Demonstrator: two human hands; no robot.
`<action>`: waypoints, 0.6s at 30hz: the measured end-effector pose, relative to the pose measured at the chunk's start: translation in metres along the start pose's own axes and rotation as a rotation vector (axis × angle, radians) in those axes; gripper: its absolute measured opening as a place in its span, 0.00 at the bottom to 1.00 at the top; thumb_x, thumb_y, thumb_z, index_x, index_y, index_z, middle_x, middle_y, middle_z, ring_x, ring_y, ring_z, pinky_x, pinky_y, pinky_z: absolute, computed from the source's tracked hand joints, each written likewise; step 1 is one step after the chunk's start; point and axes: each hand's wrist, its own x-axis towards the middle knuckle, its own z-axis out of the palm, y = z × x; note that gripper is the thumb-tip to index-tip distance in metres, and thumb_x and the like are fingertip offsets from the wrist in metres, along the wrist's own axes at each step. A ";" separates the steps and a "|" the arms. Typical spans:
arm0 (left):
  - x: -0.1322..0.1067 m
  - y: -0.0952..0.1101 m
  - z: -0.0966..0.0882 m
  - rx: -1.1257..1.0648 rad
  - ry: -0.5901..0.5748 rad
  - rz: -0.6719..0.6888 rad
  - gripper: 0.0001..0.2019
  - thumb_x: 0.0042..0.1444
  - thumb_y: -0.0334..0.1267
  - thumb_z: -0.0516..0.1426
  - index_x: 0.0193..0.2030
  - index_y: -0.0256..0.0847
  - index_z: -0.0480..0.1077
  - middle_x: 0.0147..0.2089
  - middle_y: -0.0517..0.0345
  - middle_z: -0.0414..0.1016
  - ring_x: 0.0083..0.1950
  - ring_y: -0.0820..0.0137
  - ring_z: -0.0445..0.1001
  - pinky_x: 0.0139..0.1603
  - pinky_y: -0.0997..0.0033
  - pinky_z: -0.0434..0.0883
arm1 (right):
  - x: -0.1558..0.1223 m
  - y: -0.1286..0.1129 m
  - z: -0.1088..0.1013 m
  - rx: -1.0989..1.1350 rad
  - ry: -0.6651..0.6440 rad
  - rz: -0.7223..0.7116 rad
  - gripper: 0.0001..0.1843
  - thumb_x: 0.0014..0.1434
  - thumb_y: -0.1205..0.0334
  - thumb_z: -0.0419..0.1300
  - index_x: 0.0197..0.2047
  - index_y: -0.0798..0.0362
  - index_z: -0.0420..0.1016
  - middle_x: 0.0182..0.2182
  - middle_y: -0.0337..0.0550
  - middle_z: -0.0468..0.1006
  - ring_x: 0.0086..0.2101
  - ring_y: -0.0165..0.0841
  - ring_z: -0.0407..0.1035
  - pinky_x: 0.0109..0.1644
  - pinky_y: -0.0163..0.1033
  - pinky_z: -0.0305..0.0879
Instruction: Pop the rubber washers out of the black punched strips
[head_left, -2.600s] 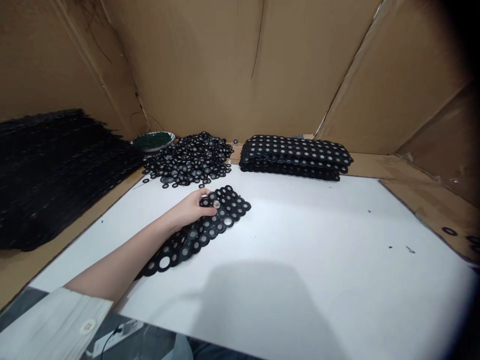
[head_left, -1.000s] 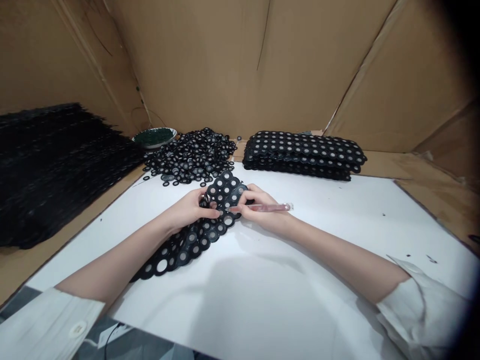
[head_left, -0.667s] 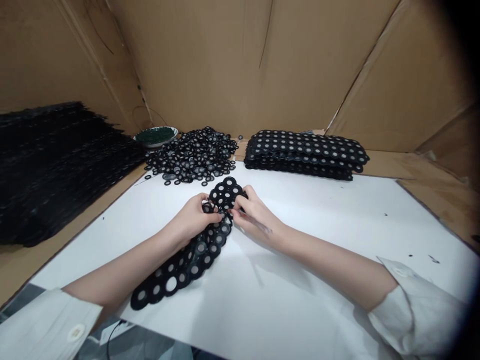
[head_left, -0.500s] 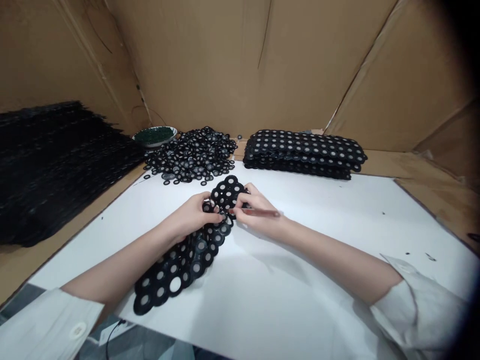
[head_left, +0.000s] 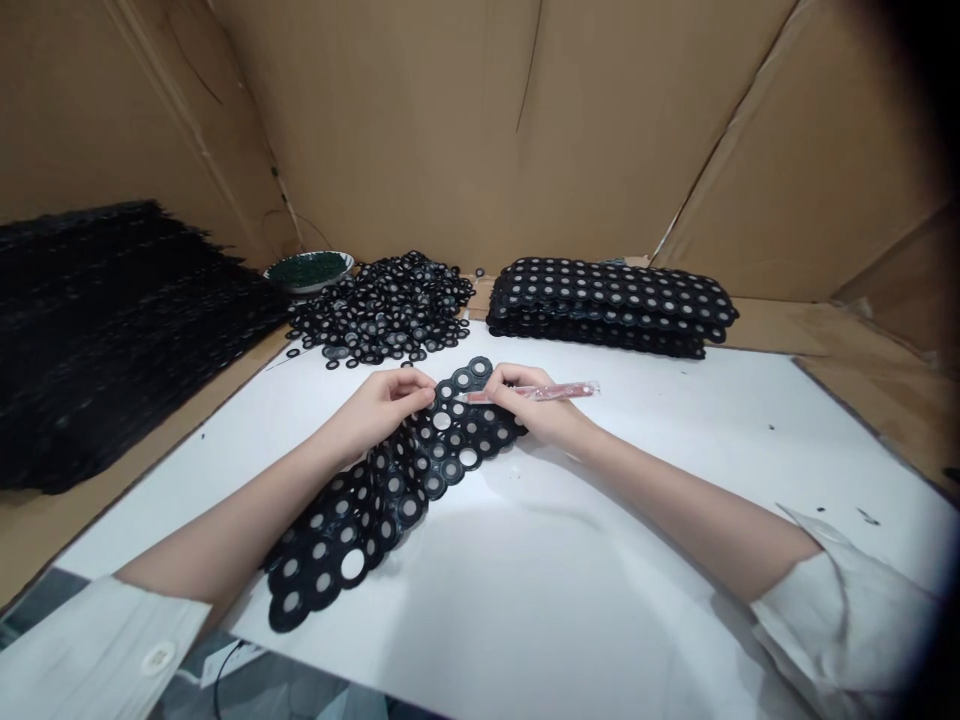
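Observation:
A black sheet of joined rings (head_left: 390, 490) lies on the white board (head_left: 600, 560), running from the near left up toward the middle. My left hand (head_left: 382, 405) pinches the sheet's far edge with its fingers closed. My right hand (head_left: 529, 400) rests on the sheet's far right corner and grips a thin pink pen-like tool (head_left: 559, 391), whose tip points left at a ring between the two hands.
A heap of loose black rings (head_left: 386, 315) lies behind the sheet, beside a small bowl of dark green bits (head_left: 309, 271). A stack of ring sheets (head_left: 611, 305) sits at the back right. A large black pile (head_left: 112, 330) fills the left. Cardboard walls enclose the bench.
My right hand came into view with the pink tool and joined the left at the sheet. The sheet's far end was bunched up, and now lies spread flat.

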 end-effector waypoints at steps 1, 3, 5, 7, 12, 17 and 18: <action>-0.001 0.000 0.000 0.004 -0.006 0.009 0.10 0.48 0.45 0.55 0.30 0.39 0.69 0.30 0.61 0.71 0.33 0.71 0.67 0.35 0.72 0.61 | 0.000 0.001 0.000 -0.030 0.030 -0.007 0.11 0.54 0.58 0.52 0.24 0.53 0.61 0.26 0.37 0.71 0.35 0.33 0.69 0.34 0.34 0.60; -0.002 0.000 0.000 0.026 -0.001 0.029 0.11 0.48 0.46 0.55 0.29 0.39 0.69 0.28 0.61 0.70 0.31 0.71 0.67 0.34 0.72 0.61 | 0.000 0.002 0.001 -0.078 0.079 -0.021 0.11 0.54 0.58 0.51 0.24 0.52 0.60 0.24 0.36 0.68 0.31 0.31 0.67 0.32 0.34 0.58; -0.002 0.000 0.000 0.064 0.005 0.031 0.12 0.47 0.47 0.55 0.30 0.40 0.69 0.25 0.62 0.69 0.28 0.72 0.65 0.30 0.73 0.60 | -0.001 0.003 0.002 -0.123 0.094 -0.036 0.10 0.54 0.58 0.51 0.24 0.52 0.60 0.22 0.35 0.66 0.28 0.29 0.64 0.30 0.33 0.56; -0.002 0.000 -0.001 0.094 0.008 0.031 0.13 0.47 0.47 0.55 0.33 0.40 0.70 0.22 0.63 0.66 0.25 0.73 0.64 0.28 0.74 0.58 | -0.002 0.003 0.005 -0.153 0.091 -0.051 0.10 0.54 0.57 0.50 0.25 0.52 0.60 0.22 0.35 0.64 0.26 0.28 0.62 0.28 0.33 0.54; -0.003 0.001 0.003 0.111 0.038 0.090 0.11 0.48 0.44 0.55 0.31 0.38 0.69 0.31 0.59 0.71 0.32 0.71 0.66 0.34 0.73 0.61 | -0.007 -0.001 0.011 -0.235 0.090 -0.112 0.08 0.55 0.57 0.49 0.28 0.52 0.59 0.23 0.34 0.64 0.25 0.26 0.59 0.28 0.31 0.52; -0.011 0.005 0.013 0.127 0.050 0.021 0.11 0.50 0.43 0.53 0.30 0.37 0.69 0.28 0.61 0.68 0.28 0.73 0.63 0.30 0.73 0.58 | -0.009 0.003 0.019 -0.404 0.103 -0.189 0.06 0.56 0.59 0.47 0.30 0.52 0.56 0.23 0.33 0.63 0.22 0.25 0.56 0.26 0.31 0.50; -0.012 0.006 0.015 0.105 0.038 0.011 0.11 0.50 0.43 0.53 0.30 0.37 0.68 0.27 0.61 0.68 0.28 0.73 0.63 0.30 0.74 0.58 | -0.009 0.004 0.021 -0.432 0.116 -0.217 0.06 0.56 0.60 0.47 0.30 0.52 0.56 0.23 0.33 0.62 0.22 0.25 0.56 0.27 0.31 0.50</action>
